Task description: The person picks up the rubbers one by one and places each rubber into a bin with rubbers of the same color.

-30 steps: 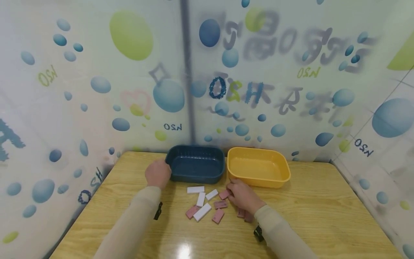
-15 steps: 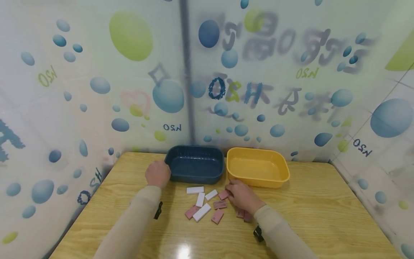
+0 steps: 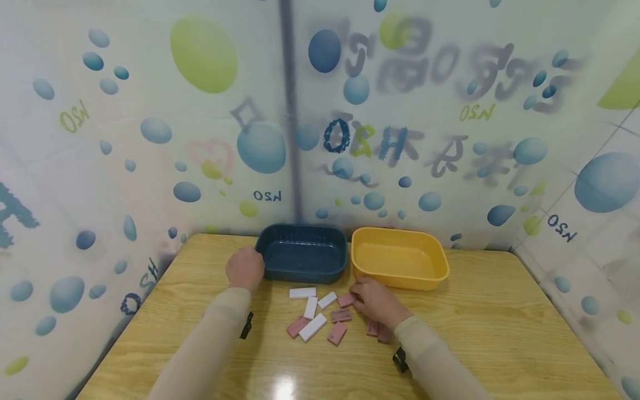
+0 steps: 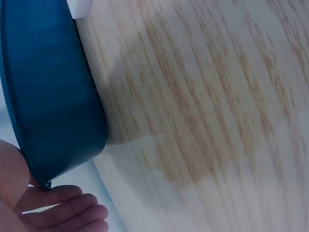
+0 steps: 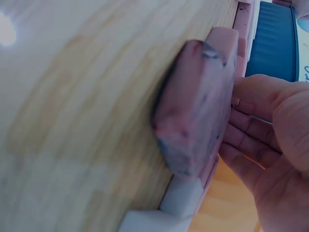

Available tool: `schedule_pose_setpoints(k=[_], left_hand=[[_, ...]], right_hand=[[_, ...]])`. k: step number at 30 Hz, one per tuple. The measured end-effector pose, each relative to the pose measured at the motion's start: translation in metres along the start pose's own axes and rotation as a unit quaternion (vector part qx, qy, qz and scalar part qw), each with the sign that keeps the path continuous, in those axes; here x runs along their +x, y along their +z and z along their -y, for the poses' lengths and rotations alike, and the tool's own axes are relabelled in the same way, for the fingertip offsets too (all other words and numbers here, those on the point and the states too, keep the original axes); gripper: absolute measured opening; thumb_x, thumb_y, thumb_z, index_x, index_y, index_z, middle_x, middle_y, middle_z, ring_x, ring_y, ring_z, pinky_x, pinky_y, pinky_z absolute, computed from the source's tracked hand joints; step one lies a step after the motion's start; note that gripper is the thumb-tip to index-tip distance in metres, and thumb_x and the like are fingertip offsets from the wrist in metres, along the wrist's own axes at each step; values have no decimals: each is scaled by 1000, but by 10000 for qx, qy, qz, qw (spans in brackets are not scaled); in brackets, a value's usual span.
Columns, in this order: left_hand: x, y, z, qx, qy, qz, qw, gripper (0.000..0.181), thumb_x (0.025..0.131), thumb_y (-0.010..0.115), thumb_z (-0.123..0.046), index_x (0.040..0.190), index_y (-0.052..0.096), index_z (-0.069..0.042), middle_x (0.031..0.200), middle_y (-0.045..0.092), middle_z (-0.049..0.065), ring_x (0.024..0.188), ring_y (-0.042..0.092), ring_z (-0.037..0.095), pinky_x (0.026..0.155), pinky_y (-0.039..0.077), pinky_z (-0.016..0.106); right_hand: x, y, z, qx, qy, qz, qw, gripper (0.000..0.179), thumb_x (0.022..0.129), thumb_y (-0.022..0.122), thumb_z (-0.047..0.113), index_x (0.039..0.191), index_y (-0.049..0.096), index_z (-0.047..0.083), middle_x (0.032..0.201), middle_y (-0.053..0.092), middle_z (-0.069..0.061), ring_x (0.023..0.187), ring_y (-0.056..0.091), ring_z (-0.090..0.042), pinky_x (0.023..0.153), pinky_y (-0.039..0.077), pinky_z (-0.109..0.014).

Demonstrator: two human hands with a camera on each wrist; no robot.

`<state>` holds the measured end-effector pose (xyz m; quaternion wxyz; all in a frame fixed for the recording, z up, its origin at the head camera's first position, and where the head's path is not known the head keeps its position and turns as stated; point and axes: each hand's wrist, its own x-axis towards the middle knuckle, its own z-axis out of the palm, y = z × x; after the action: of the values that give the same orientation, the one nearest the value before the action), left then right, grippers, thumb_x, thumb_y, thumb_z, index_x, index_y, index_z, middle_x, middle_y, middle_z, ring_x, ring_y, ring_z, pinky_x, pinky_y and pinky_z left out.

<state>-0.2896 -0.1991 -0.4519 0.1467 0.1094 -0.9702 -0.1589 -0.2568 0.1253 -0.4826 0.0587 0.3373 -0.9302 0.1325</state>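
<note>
My left hand (image 3: pixel 245 268) holds the left end of a dark blue plastic basin (image 3: pixel 302 276); in the left wrist view its thumb and fingers (image 4: pixel 67 211) are at the rim. My right hand (image 3: pixel 376 300) reaches to a small pink eraser (image 3: pixel 346 300) in front of the yellow basin (image 3: pixel 400 281), thumb and fingertips at its edge. Close to the right wrist camera, a smudged pink eraser (image 5: pixel 193 108) partly covers what the fingers hold. Both basins have nothing in them.
Several white erasers (image 3: pixel 313 327) and pink erasers (image 3: pixel 337 334) lie loosely grouped on the wooden table (image 3: pixel 500 322), one pink piece partly under a white one. More pink erasers (image 3: pixel 372 328) lie beside the right wrist. A patterned curtain (image 3: pixel 225 139) hangs behind the basins.
</note>
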Motion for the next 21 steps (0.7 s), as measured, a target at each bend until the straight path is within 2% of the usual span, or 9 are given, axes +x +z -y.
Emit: schedule_pose_setpoints(k=[9,12,21], left_hand=[[-1,3,1,-32,-24,-82,10000,37,97,54,-8,62,61,0,67,66,21,63,68,36,51,55,48],[-1,3,1,0,12,-105,9999,35,97,55,-8,63,62,0,66,65,21,62,67,35,50,54,47],[1,1,-4,68,-82,150,9998,34,99,53,-7,68,64,1,69,67,20,65,69,33,50,55,45]], right_hand=[[-4,-3,1,274,36,-322,9991,8,89,77,10,92,70,6,88,56,0,76,53,-14,73,53,-35],[-4,-7,3,414,123,-364,9984,9,90,77,11,95,72,5,91,59,-2,77,55,-15,74,54,-36],[-7,-20,2,230,-39,-974,9950,14,88,79,12,96,72,3,88,57,-4,76,52,-15,71,53,-32]])
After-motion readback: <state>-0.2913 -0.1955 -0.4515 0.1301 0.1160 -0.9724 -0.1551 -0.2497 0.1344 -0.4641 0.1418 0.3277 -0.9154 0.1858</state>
